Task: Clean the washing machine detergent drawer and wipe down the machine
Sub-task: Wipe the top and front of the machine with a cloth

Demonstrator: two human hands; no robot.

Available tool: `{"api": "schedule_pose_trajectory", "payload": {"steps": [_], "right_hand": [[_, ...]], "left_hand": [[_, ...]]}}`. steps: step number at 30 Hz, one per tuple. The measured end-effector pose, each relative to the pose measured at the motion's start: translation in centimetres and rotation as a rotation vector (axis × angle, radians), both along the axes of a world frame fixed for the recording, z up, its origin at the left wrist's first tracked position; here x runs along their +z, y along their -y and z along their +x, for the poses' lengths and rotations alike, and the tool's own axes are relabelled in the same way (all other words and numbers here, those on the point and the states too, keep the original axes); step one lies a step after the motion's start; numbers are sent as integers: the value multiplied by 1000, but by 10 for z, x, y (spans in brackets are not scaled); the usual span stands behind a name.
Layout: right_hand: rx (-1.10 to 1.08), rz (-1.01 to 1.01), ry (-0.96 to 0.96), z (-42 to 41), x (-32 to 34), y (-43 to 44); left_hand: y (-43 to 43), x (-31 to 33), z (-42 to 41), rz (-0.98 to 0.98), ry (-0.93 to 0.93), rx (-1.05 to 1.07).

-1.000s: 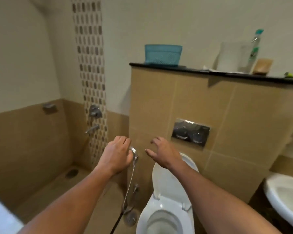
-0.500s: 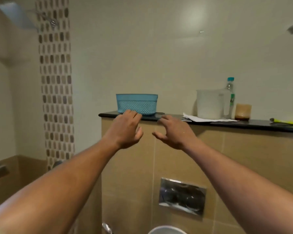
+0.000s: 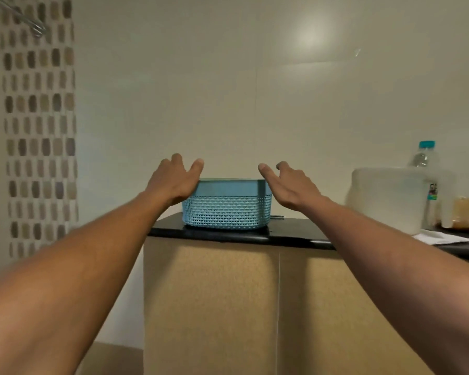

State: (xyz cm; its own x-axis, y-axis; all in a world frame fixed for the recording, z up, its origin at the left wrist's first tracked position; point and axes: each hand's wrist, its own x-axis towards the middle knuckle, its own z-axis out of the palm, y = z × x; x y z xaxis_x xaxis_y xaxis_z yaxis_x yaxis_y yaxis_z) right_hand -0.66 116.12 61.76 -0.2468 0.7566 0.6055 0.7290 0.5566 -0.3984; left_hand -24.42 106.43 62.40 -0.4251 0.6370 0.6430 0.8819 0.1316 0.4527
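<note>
Left hand (image 3: 171,184), right hand (image 3: 291,186) risen, flanking blue basket (image 3: 225,209) rim; fingers spread, holding nothing; contents hidden.

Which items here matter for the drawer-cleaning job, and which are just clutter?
In play, likely: blue basket, left hand and right hand open either side of it.
Lying about: white tub, bottle, brown jar, paper, all on the black ledge.

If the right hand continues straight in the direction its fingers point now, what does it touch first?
Most likely the right end of the blue mesh basket on the black ledge: the right hand is open beside its rim, fingers aimed inward. Depth is unclear; it may already touch.
</note>
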Motion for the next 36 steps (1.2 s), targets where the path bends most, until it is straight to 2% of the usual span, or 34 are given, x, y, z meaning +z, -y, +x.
{"api": "schedule_pose_trajectory", "payload": {"steps": [3, 5, 10, 15, 20, 24, 28, 36], "right_hand": [[32, -47, -20, -11, -6, -6], [49, -43, -23, -14, -8, -4], [56, 34, -36, -7, -5, 25], [160, 60, -63, 11, -8, 86], [359, 32, -31, 15, -43, 181], [653, -122, -30, -7, -104, 280], [839, -314, -9, -35, -182, 382], [1139, -542, 265, -80, -310, 594]], "left_hand": [[-13, -5, -2, -75, 304, -100], [-13, -7, 0, -49, 408, -191], [20, -5, 12, 82, 365, -151], [110, -12, 40, 166, 331, -61], [243, -60, 74, 186, 405, 145], [379, -128, 90, 175, 422, 418], [509, -199, 103, 180, 507, 605], [745, -317, 147, 228, 673, 970]]}}
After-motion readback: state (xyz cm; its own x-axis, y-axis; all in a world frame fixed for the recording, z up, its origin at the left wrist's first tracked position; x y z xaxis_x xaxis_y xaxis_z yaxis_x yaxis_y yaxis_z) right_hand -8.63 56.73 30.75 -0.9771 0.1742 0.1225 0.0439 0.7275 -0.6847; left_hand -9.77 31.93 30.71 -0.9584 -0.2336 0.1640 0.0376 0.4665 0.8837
